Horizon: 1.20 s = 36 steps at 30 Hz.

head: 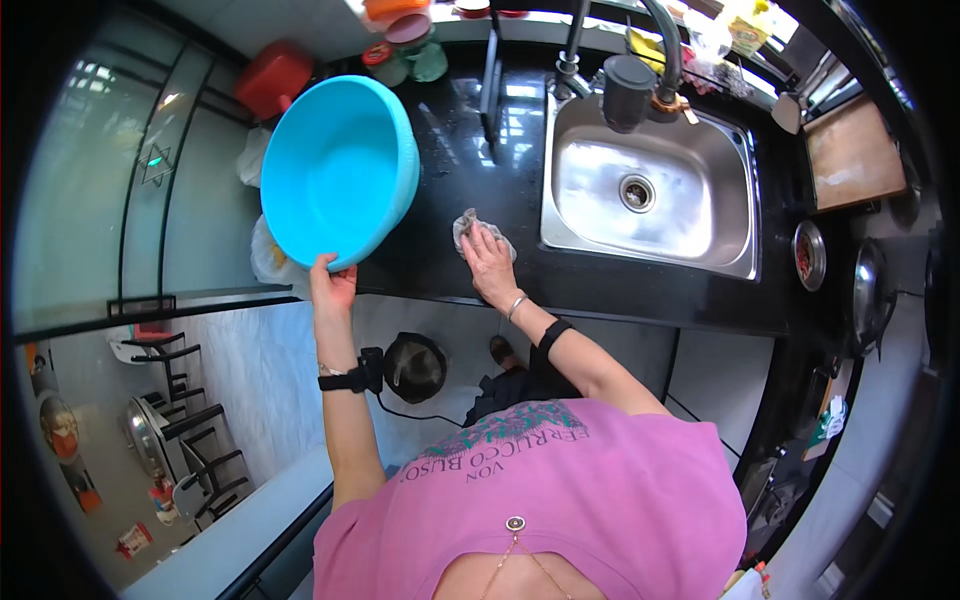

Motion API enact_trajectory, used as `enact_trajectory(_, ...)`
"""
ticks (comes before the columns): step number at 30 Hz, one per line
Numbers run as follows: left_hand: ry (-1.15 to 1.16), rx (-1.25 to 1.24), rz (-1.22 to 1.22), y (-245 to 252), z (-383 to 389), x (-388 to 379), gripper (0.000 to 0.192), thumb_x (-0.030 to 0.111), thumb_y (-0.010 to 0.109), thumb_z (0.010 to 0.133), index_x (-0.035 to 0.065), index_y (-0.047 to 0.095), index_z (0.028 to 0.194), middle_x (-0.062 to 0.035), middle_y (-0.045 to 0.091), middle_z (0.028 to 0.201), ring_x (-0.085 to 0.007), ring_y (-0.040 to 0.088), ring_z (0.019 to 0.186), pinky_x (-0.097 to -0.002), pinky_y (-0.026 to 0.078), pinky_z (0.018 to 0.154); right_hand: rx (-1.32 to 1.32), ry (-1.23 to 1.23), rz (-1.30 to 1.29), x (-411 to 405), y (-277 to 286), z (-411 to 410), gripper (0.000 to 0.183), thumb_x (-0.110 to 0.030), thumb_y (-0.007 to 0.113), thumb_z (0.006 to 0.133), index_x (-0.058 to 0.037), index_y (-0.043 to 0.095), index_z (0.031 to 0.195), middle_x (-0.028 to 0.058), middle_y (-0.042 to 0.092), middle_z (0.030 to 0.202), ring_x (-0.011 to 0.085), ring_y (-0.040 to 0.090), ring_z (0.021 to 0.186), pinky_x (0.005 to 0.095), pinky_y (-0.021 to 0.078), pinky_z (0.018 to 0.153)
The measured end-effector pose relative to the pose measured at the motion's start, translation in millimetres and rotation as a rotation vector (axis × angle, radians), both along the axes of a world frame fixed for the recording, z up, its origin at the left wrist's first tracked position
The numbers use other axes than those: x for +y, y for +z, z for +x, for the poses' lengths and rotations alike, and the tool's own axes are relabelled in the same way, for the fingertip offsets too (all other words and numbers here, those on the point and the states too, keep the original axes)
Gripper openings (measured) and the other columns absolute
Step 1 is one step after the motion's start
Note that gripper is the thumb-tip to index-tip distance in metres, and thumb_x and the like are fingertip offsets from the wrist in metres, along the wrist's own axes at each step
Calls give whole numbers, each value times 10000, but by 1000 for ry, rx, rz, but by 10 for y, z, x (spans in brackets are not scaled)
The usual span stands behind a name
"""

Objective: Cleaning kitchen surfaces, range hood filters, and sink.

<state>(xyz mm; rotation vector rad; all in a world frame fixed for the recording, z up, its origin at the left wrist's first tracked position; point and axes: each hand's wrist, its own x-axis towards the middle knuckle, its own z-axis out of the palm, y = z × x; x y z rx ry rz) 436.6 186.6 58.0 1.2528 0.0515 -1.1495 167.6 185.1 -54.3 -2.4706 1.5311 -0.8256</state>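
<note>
My left hand [333,283] grips the near rim of a light-blue plastic basin [337,165], thumb inside and fingers beneath the edge. The basin is tilted, its hollow facing me, over the left part of the black countertop [450,180]; nothing shows inside it. Flat on that counter, my right hand [489,259] presses a crumpled greyish cloth [469,225], which sticks out beyond the fingertips. Just right of the cloth sits the stainless steel sink [675,176], with a drain strainer in its floor.
A curved faucet [667,45] and a dark grey cup [628,90] overhang the sink's back edge. Glass jars [426,56] and a red container [276,79] stand behind the basin. At right are a wooden cutting board [855,157] and a metal bowl [808,255]. A black bin [415,367] is on the floor.
</note>
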Motion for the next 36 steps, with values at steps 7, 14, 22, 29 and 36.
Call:
enact_trajectory(7,-10,-114,-84,800,234,989,502,42,559,678,17,422,1160,-89,494,1111,-239,499,1001,-362,443,825,-1016,-101,864,-642,26,-110,304,-67,484,786,4,546,1074,89,599,967,161,543,895,268,418,804)
enact_trajectory(14,32,-184,-85,872,678,1994,559,53,554,640,-37,400,1170,-122,472,1143,-267,457,1062,-400,373,922,118,267,181,-418,76,-243,453,-139,498,772,-64,432,1214,214,345,1290,345,337,1202,412,293,983)
enact_trajectory(22,172,-132,42,640,756,2222,566,48,511,616,-17,406,1168,-121,494,1123,-271,482,1052,-403,402,907,161,-34,-8,-1943,-245,733,496,-92,479,719,9,409,1199,197,353,1294,329,305,1227,444,226,1015)
enact_trajectory(29,246,-66,113,684,776,1712,487,50,511,613,-41,456,1088,-126,516,1018,-259,525,938,-389,451,800,-178,-193,-173,-3576,-375,894,290,-47,463,739,-6,514,1022,191,482,1146,346,421,1107,408,321,957)
enact_trajectory(36,281,-94,139,732,779,1576,416,49,505,618,-26,485,1027,-103,535,959,-229,547,881,-350,469,753,310,-641,-144,-3998,-273,525,237,-119,444,773,-117,599,952,108,553,884,246,526,824,392,392,777)
